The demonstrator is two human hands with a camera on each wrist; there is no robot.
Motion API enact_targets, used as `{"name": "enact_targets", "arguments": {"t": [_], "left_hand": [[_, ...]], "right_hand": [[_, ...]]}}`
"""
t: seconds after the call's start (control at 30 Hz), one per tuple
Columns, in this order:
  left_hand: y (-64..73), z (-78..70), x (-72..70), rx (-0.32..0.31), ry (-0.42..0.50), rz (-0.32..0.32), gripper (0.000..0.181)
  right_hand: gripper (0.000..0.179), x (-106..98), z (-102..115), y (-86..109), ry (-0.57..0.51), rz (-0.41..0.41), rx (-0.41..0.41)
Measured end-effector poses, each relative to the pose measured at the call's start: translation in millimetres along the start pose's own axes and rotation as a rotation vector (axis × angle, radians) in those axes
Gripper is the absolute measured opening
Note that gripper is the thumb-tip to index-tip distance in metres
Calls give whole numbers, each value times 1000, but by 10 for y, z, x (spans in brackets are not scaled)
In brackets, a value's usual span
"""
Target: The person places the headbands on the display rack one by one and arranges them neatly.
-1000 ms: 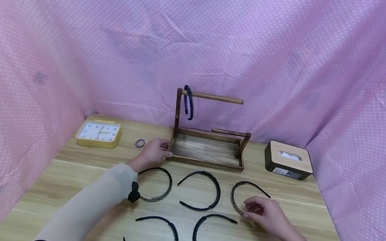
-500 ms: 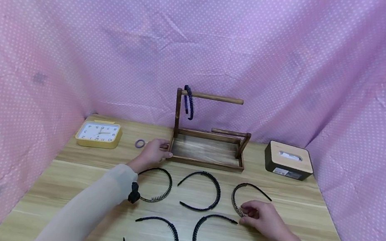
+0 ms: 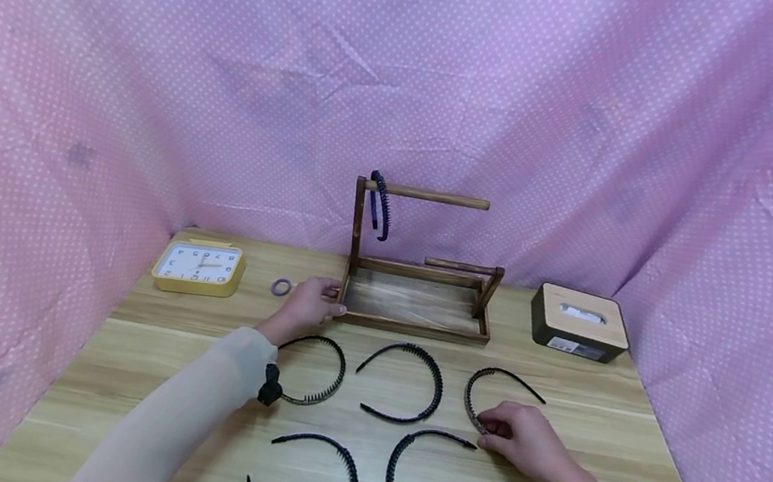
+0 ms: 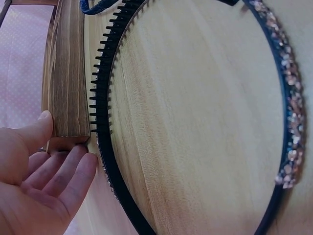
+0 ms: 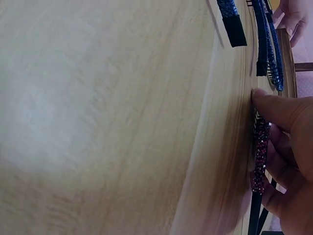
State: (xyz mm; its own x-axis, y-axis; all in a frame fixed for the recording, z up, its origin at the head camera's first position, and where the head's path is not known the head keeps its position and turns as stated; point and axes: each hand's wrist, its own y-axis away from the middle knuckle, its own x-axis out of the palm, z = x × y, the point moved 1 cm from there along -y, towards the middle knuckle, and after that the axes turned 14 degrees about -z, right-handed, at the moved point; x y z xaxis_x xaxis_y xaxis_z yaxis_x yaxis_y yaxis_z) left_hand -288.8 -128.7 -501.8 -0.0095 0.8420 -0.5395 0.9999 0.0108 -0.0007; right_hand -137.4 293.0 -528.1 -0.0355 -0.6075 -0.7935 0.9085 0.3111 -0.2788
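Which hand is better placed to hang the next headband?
Likely the right hand: its fingers hold the rightmost headband, and the upper bar's free end points that way; the left hand grips the wooden rack.

Grained wooden rack (image 3: 410, 328), rough glittery headband (image 5: 260, 161), smooth wood-grain tabletop (image 3: 131, 369), creased cloth backdrop (image 3: 267, 87)

The yellow clock (image 3: 198, 266) bears upside-down numerals 1 to 12; the label (image 3: 563, 345) on the box (image 3: 585, 331) is unreadable.
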Motion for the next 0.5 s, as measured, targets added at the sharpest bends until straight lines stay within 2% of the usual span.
{"name": "enact_targets", "arguments": {"t": [0.23,0.4,0.5], "left_hand": [[7,-8,6,17,-23,-10,59],[6,-6,-4,15,-26,-7,59],[5,-16,-5,7,-18,-3,59]], "right_hand": [[22,-6,46,-8,44,18,10],[20,-57,116,-10,71,-46,11],[20,-126,167,-14,71,-113,27]]}}
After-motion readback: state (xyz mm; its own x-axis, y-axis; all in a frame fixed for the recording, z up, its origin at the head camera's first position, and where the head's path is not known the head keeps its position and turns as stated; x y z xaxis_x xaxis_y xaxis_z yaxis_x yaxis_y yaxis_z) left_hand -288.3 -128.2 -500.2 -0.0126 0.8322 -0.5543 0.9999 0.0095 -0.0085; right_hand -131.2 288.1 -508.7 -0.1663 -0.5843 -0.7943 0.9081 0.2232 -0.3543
